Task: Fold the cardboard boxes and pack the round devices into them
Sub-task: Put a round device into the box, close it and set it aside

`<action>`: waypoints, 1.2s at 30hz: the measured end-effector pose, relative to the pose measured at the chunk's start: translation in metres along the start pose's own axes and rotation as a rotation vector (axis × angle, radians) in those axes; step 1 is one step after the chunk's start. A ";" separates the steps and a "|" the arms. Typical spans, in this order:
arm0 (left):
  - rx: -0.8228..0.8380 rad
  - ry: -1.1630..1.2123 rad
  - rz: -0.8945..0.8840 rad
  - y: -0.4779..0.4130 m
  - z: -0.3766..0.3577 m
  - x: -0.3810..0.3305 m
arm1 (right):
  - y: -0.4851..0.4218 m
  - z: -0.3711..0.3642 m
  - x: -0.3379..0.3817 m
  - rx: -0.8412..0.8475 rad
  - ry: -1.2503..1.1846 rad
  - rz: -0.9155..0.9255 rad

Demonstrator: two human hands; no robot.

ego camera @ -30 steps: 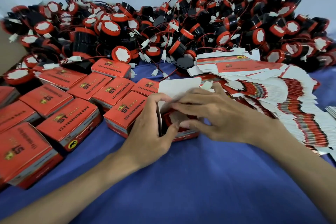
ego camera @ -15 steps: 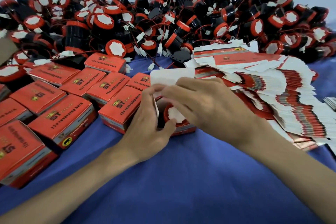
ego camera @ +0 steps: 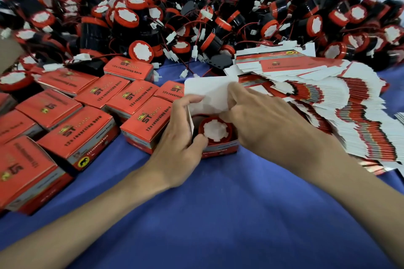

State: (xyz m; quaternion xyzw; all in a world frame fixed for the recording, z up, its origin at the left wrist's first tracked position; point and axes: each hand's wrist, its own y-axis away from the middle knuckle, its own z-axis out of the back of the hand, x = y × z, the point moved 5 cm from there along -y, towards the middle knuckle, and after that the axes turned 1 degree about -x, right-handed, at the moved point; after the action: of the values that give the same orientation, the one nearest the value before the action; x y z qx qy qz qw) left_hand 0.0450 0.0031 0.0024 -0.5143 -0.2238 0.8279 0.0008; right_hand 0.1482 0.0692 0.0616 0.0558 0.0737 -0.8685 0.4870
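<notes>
An open red cardboard box (ego camera: 220, 151) stands on the blue cloth in the middle, its white lid flap (ego camera: 207, 91) raised behind. A round red-rimmed device (ego camera: 215, 130) with a white centre sits inside it. My left hand (ego camera: 181, 135) grips the box's left side, thumb at the device's rim and fingers curled on the left flap. My right hand (ego camera: 260, 120) holds the right side of the box, its index finger stretched up against the lid flap.
Several closed red boxes (ego camera: 87, 131) stand in rows at the left. A fanned stack of flat unfolded boxes (ego camera: 341, 102) lies at the right. A large heap of black and red round devices (ego camera: 196, 17) with wires fills the back.
My right hand has drawn off the box top, and the device inside shows fully. The lid flap stands more upright. The camera has moved closer.
</notes>
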 end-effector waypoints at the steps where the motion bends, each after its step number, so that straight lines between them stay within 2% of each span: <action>1: -0.003 -0.005 0.001 0.000 0.000 0.000 | 0.000 0.000 0.000 -0.019 0.025 -0.024; 5: -0.013 -0.017 -0.010 -0.001 0.000 0.000 | -0.002 0.005 -0.005 -0.189 -0.039 -0.096; 10: -0.028 -0.074 -0.055 -0.001 0.001 -0.002 | 0.002 0.003 -0.004 -0.229 -0.193 0.029; 13: -0.019 -0.104 -0.073 -0.001 0.000 -0.004 | 0.010 -0.001 -0.008 -0.233 -0.194 0.098; 21: -0.026 -0.160 -0.058 0.000 0.001 -0.006 | 0.025 -0.006 -0.006 -0.605 -0.257 0.095; 27: -0.031 -0.183 -0.042 0.000 0.001 -0.005 | 0.033 -0.014 -0.020 -0.490 -0.347 0.237; 36: -0.053 -0.212 -0.034 -0.002 0.000 -0.002 | 0.035 -0.017 -0.025 -0.532 -0.419 0.161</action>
State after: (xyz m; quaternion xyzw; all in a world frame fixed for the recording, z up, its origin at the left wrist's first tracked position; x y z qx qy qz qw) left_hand 0.0458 0.0043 0.0044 -0.4198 -0.2529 0.8713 -0.0226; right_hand 0.1917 0.0751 0.0468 -0.2471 0.1911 -0.7702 0.5560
